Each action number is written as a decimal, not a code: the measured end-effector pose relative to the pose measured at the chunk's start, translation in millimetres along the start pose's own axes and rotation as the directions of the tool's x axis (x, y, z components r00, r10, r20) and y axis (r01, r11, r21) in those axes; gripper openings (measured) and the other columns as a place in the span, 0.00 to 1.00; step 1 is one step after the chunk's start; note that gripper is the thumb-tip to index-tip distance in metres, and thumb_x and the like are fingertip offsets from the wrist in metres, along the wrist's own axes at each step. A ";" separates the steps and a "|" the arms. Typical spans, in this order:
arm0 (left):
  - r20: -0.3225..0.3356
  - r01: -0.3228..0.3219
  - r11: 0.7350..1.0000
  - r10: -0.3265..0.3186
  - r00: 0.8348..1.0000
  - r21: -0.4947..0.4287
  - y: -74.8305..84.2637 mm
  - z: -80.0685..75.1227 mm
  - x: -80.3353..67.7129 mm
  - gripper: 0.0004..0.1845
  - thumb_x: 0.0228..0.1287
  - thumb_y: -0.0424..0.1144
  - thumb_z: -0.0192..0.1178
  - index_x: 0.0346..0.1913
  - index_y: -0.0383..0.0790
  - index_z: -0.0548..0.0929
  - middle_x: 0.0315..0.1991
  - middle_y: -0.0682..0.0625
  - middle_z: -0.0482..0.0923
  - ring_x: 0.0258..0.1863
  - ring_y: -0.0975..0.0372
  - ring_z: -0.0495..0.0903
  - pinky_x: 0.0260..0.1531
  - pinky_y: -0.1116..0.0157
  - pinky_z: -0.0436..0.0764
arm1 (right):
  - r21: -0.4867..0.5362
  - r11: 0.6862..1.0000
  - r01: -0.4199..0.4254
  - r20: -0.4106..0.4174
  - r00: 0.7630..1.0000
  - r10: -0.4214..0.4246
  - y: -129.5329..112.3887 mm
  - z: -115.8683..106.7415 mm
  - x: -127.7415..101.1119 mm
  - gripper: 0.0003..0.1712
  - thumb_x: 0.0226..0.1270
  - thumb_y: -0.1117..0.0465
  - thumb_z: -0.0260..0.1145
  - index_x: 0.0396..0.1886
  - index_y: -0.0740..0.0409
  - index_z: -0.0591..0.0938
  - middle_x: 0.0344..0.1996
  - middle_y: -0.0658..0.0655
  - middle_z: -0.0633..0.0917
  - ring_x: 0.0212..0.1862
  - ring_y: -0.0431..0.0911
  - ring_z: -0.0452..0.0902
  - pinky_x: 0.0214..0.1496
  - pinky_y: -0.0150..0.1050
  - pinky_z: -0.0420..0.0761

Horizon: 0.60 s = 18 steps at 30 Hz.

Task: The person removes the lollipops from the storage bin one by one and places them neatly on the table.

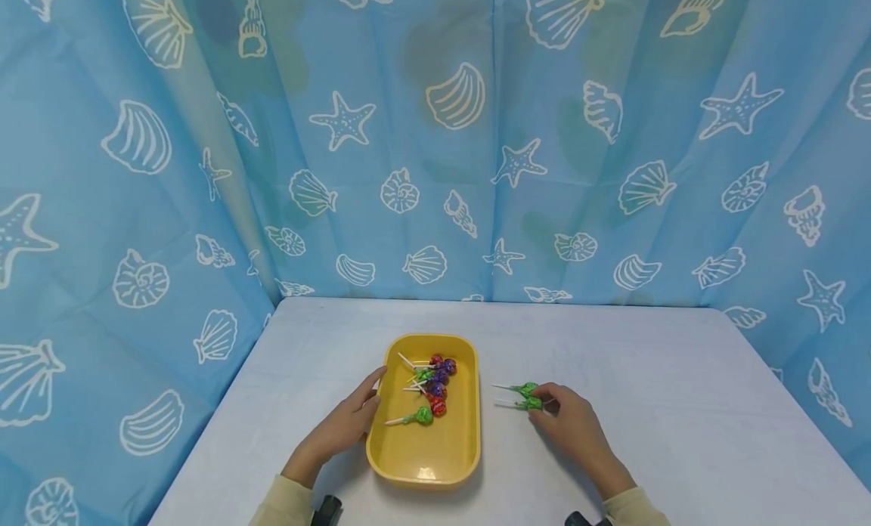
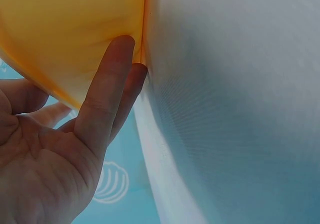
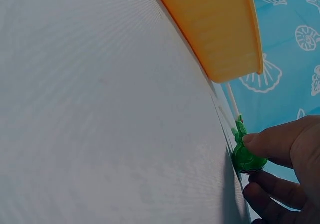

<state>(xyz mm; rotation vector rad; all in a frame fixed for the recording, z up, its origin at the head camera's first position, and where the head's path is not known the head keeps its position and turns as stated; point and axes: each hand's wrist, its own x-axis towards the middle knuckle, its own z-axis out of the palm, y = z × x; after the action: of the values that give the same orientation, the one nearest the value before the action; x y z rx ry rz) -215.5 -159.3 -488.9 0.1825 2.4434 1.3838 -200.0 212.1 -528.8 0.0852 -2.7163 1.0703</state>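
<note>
A yellow tray (image 1: 456, 454) sits mid-table and holds several lollipops (image 1: 435, 379), red, purple and green. My left hand (image 1: 354, 416) rests with straight fingers against the tray's left wall (image 2: 75, 39); the fingertips (image 2: 122, 47) touch it. Two green lollipops (image 1: 525, 396) lie on the table right of the tray. My right hand (image 1: 568, 420) pinches the nearer green lollipop (image 3: 246, 156) by its wrapped head, down at table level. The tray's outer wall (image 3: 215, 29) shows in the right wrist view.
The white table (image 1: 667, 405) is walled by a blue curtain with shells and starfish (image 1: 435, 148) at the back and both sides. Bare tabletop stretches right of my right hand and behind the tray.
</note>
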 end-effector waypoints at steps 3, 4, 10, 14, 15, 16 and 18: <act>-0.004 -0.003 1.000 0.003 1.000 -0.006 -0.2 -0.1 -0.2 0.29 0.83 0.41 0.43 0.81 0.49 0.55 0.71 0.29 0.64 0.57 0.43 0.78 0.40 0.51 0.86 | -0.008 1.000 -0.003 0.001 1.000 0.003 -0.5 -1.6 -0.5 0.15 0.57 0.66 0.77 0.44 0.56 0.85 0.40 0.54 0.86 0.43 0.50 0.84 0.50 0.51 0.83; -0.006 0.003 1.000 -0.003 1.000 -0.010 0.0 0.2 -0.2 0.29 0.83 0.41 0.44 0.81 0.50 0.55 0.71 0.30 0.64 0.57 0.44 0.78 0.40 0.52 0.86 | -0.011 1.000 -0.010 0.002 1.000 0.010 -0.8 -2.2 -0.6 0.15 0.57 0.65 0.77 0.44 0.56 0.85 0.40 0.54 0.86 0.43 0.50 0.84 0.50 0.51 0.83; -0.009 0.004 1.000 -0.004 1.000 -0.007 0.3 0.6 -1.3 0.29 0.82 0.40 0.44 0.81 0.49 0.56 0.71 0.29 0.65 0.56 0.44 0.79 0.39 0.52 0.86 | -0.026 1.000 -0.016 -0.007 1.000 0.016 -2.8 -6.5 -1.2 0.17 0.58 0.64 0.77 0.47 0.57 0.85 0.44 0.57 0.86 0.46 0.52 0.83 0.50 0.54 0.81; -0.011 0.000 1.000 0.000 1.000 -0.005 1.1 0.4 -2.1 0.29 0.83 0.40 0.44 0.81 0.50 0.56 0.71 0.29 0.65 0.56 0.44 0.79 0.38 0.52 0.86 | -0.035 0.999 0.009 -0.023 1.000 -0.010 -6.1 -9.1 -0.7 0.18 0.59 0.64 0.76 0.49 0.58 0.84 0.46 0.57 0.86 0.47 0.53 0.82 0.50 0.55 0.81; -0.010 0.000 1.000 0.000 1.000 -0.004 1.2 0.4 -2.2 0.29 0.83 0.40 0.44 0.81 0.50 0.56 0.71 0.29 0.65 0.56 0.44 0.79 0.38 0.52 0.86 | -0.038 0.999 0.017 -0.028 0.999 -0.018 -7.1 -9.6 -0.5 0.18 0.59 0.64 0.77 0.49 0.58 0.84 0.46 0.56 0.86 0.47 0.53 0.82 0.50 0.55 0.81; -0.010 -0.002 1.000 0.002 1.000 -0.005 1.2 0.2 -2.2 0.29 0.83 0.40 0.44 0.81 0.50 0.56 0.71 0.29 0.65 0.56 0.44 0.79 0.38 0.52 0.86 | -0.037 0.999 0.023 -0.031 0.999 -0.024 -8.5 -10.3 -0.3 0.18 0.59 0.64 0.76 0.49 0.57 0.84 0.46 0.56 0.86 0.47 0.52 0.82 0.50 0.55 0.81; -0.006 -0.004 1.000 0.004 1.000 -0.010 0.5 0.0 -2.0 0.29 0.83 0.40 0.44 0.81 0.50 0.56 0.71 0.29 0.65 0.56 0.44 0.79 0.38 0.52 0.86 | -0.021 0.999 0.039 -0.039 0.998 -0.039 -12.1 -11.5 -0.3 0.18 0.59 0.64 0.76 0.49 0.57 0.85 0.46 0.55 0.86 0.47 0.52 0.82 0.49 0.54 0.80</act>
<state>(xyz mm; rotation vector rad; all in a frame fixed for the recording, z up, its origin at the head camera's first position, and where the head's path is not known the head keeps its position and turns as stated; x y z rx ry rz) -213.7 -159.5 -488.1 0.1818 2.4419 1.3998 -196.0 211.0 -512.7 0.1122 -2.6782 1.0232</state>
